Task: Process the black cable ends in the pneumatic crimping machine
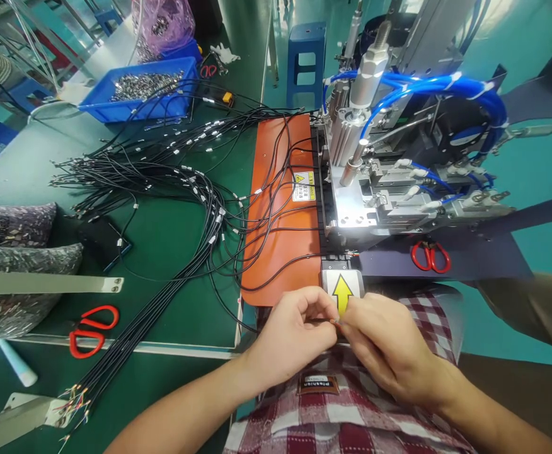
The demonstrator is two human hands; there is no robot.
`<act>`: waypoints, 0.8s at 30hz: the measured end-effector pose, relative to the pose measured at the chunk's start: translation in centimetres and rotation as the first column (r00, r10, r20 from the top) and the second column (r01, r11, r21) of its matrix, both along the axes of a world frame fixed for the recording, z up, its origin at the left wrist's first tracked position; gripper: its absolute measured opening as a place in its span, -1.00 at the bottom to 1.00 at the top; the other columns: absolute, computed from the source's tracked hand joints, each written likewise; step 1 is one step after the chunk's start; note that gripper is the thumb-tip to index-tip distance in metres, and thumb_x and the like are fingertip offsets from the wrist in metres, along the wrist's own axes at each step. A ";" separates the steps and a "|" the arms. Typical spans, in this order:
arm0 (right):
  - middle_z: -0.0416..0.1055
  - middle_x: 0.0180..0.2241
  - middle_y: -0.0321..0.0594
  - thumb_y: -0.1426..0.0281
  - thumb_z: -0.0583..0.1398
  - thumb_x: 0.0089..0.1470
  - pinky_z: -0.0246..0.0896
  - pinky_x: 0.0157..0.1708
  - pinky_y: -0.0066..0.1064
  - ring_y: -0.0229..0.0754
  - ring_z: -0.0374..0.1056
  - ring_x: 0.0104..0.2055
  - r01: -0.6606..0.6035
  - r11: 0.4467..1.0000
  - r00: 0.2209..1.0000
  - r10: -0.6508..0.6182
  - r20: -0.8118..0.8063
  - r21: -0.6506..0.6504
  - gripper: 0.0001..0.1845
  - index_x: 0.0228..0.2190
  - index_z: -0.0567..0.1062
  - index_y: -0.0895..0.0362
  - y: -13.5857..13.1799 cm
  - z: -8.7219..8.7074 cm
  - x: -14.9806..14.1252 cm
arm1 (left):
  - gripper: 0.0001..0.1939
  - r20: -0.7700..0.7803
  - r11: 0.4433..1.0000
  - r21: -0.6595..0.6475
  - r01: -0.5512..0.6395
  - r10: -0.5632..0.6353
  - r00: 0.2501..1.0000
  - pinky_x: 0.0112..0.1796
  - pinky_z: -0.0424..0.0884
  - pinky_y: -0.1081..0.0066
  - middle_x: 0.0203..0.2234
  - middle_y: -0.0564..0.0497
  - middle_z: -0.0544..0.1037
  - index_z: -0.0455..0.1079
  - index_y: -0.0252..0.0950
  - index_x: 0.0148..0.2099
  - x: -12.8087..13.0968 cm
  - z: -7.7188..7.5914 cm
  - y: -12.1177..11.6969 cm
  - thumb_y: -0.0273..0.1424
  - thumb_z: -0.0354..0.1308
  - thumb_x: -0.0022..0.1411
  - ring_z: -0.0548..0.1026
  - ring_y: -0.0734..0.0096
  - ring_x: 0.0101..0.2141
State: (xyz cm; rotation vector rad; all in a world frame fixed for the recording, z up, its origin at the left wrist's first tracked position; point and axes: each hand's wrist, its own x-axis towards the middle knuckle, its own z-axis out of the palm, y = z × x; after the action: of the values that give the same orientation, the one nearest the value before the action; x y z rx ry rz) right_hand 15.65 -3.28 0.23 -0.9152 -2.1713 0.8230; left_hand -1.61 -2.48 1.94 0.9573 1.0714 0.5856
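Observation:
My left hand (299, 331) and my right hand (392, 343) meet above my lap, fingertips nearly touching. Between them shows the thin reddish-orange wire end (335, 322) of a cable, pinched from both sides. Its black cable (231, 313) seems to run off the table's edge and behind my left hand; the part inside the fist is hidden. Just beyond my knuckles is a white plate with a yellow arrow (343, 291). Several black cables lie across the orange board (280, 265), their ends in a row along the machine's edge.
The metal machine (356, 208) with blue air hoses stands at the right, red-handled scissors (430, 256) below it. Bundled black cables (162, 302) cover the green table (162, 246). A blue bin (138, 110) of metal parts and more red scissors (91, 331) are at the left.

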 end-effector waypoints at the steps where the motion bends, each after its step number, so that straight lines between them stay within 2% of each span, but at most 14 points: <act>1: 0.20 -0.56 -0.32 0.55 0.03 0.15 -0.09 -0.50 -0.36 -0.23 0.02 -0.53 -0.001 1.000 1.000 0.001 0.001 -0.016 -0.79 -0.50 0.22 0.08 0.0 0.1 0.0 | -0.88 -0.039 1.000 0.026 0.004 -0.003 0.999 -0.51 0.09 0.55 -0.56 0.13 0.33 0.30 -0.33 -0.42 0.0 -0.1 -0.1 -0.62 0.06 -0.05 0.22 0.58 -0.52; 3: 0.17 -0.55 -0.34 0.51 0.01 0.21 -0.05 -0.50 -0.39 -0.25 0.04 -0.52 0.009 0.978 0.998 -0.022 -0.060 -0.207 -0.75 -0.51 0.20 0.08 0.0 0.3 -0.1 | -0.87 -0.092 0.997 0.070 0.027 -0.021 0.996 -0.53 0.06 0.56 -0.54 0.14 0.30 0.29 -0.33 -0.40 -0.1 -0.1 -0.3 -0.63 0.04 -0.03 0.18 0.60 -0.53; 6: 0.14 -0.54 -0.34 0.38 -0.04 0.30 0.03 -0.48 -0.44 -0.26 0.08 -0.49 0.002 0.839 0.977 -0.117 -0.177 -0.545 -0.68 -0.52 0.20 0.09 0.0 0.5 -0.2 | -0.87 -0.051 0.996 0.063 0.065 -0.062 0.997 -0.52 0.09 0.56 -0.51 0.14 0.31 0.28 -0.32 -0.36 -0.2 0.2 -0.2 -0.62 0.07 0.02 0.19 0.60 -0.51; 8: 0.12 -0.53 -0.34 0.31 -0.04 0.31 0.04 -0.48 -0.44 -0.26 0.06 -0.48 -0.001 0.780 0.963 -0.167 -0.210 -0.625 -0.66 -0.52 0.21 0.09 -0.1 0.4 -0.3 | -0.93 0.001 0.997 0.032 0.070 -0.070 0.998 -0.49 0.13 0.56 -0.50 0.13 0.31 0.28 -0.32 -0.35 -0.2 0.3 0.1 -0.53 0.13 0.08 0.22 0.58 -0.49; 12: 0.07 -0.53 -0.34 0.21 -0.02 0.29 0.03 -0.49 -0.44 -0.26 0.01 -0.48 -0.007 0.730 0.944 -0.221 -0.245 -0.684 -0.62 -0.53 0.20 0.09 -0.2 0.2 -0.5 | -0.76 0.036 0.998 -0.009 0.058 -0.057 0.998 -0.44 0.19 0.53 -0.51 0.10 0.34 0.30 -0.34 -0.38 -0.2 0.2 0.5 -0.29 0.24 0.13 0.27 0.56 -0.48; 16: 0.10 -0.53 -0.33 0.19 -0.01 0.28 0.04 -0.50 -0.45 -0.27 0.03 -0.48 -0.028 0.703 0.935 -0.233 -0.267 -0.710 -0.62 -0.53 0.22 0.10 -0.2 0.1 -0.4 | -0.73 0.060 0.994 -0.030 0.106 -0.104 0.993 -0.39 0.22 0.51 -0.48 0.07 0.39 0.33 -0.35 -0.35 -0.4 0.0 0.8 -0.23 0.23 0.15 0.31 0.52 -0.44; 20: 0.10 -0.53 -0.34 0.23 -0.03 0.30 0.04 -0.48 -0.45 -0.26 0.04 -0.48 0.012 0.733 0.952 -0.216 -0.216 -0.680 -0.63 -0.53 0.22 0.10 -0.2 0.0 -0.2 | -0.86 -0.033 0.982 0.087 0.170 -0.168 0.985 -0.36 0.25 0.50 -0.43 0.04 0.39 0.35 -0.34 -0.30 -0.7 0.4 0.8 -0.35 0.14 0.23 0.34 0.48 -0.38; 24: 0.12 -0.53 -0.35 0.31 -0.03 0.30 0.00 -0.48 -0.43 -0.26 0.04 -0.49 0.067 0.815 0.971 -0.186 -0.151 -0.576 -0.67 -0.52 0.23 0.09 -0.3 -0.1 -0.3 | -0.89 -0.242 0.920 0.307 0.244 -0.173 0.955 -0.33 0.25 0.49 -0.37 0.02 0.38 0.37 -0.32 -0.29 -1.0 1.2 0.5 -0.42 0.05 0.28 0.34 0.45 -0.33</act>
State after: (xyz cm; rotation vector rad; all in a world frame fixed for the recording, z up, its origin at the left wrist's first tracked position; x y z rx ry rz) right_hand 15.40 -3.61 0.11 -1.1865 -1.6803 1.4722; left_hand -2.58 -1.95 3.12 1.4402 1.0559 0.5034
